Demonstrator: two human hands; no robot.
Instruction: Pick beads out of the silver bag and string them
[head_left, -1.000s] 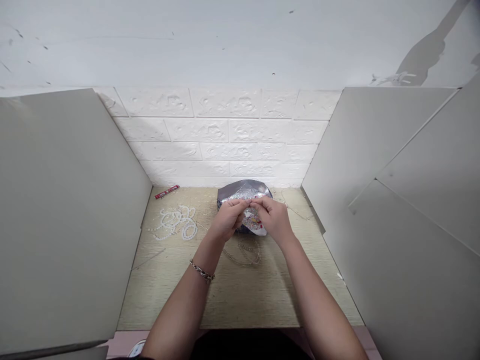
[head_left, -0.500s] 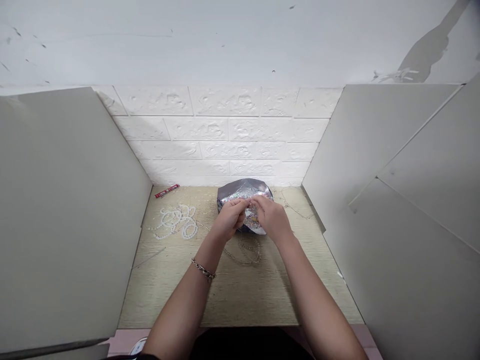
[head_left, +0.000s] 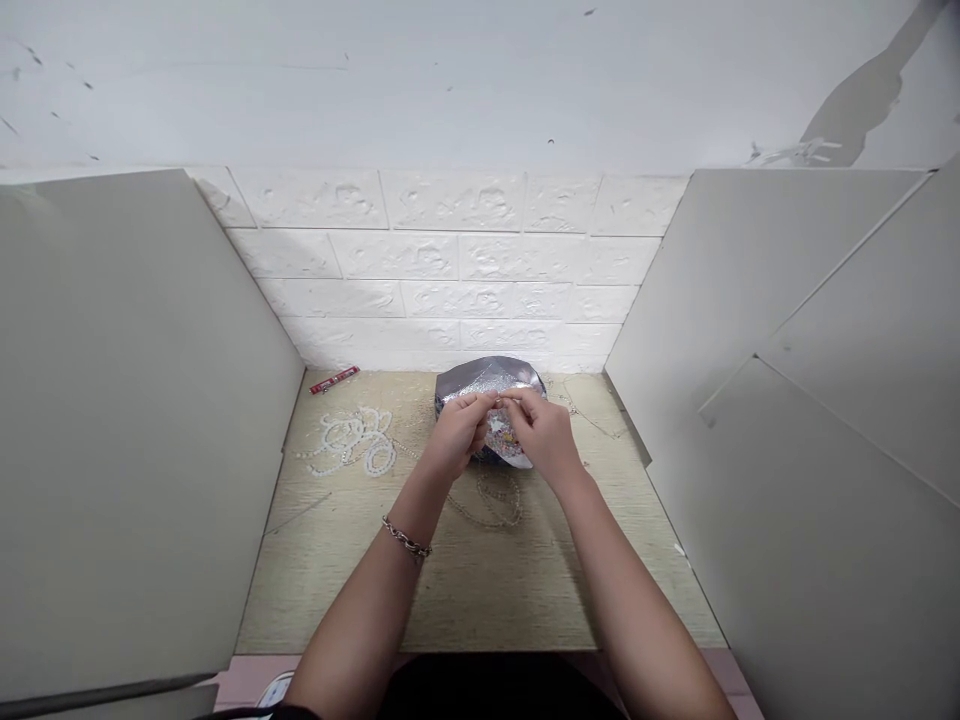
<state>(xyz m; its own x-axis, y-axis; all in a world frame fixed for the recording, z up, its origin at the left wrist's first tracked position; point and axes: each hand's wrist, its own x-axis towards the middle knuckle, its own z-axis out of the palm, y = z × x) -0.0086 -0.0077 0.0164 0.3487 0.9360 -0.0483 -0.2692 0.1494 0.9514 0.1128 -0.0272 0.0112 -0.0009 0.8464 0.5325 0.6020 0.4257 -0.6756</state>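
My left hand (head_left: 460, 434) and my right hand (head_left: 541, 432) meet fingertip to fingertip above a silver-lined pouch (head_left: 491, 378). Both are closed in a pinch; whatever lies between the fingertips is too small to name. Small multicoloured beads (head_left: 501, 437) show inside the pouch, partly hidden by the hands. A strand of clear beads (head_left: 498, 500) lies looped on the table just below the pouch, and its thin line runs left toward several coiled strands of white beads (head_left: 381, 458).
A red strip-shaped packet (head_left: 334, 380) lies at the table's back left. Thin wire or thread (head_left: 596, 422) rests right of the pouch, and a thin needle-like piece (head_left: 300, 514) on the left. Grey panels (head_left: 135, 420) and a white brick-patterned wall (head_left: 457, 255) enclose the table (head_left: 510, 600).
My right fingers have shifted slightly against the left fingertips. Both hands stay over the pouch, and the things on the table lie as before.
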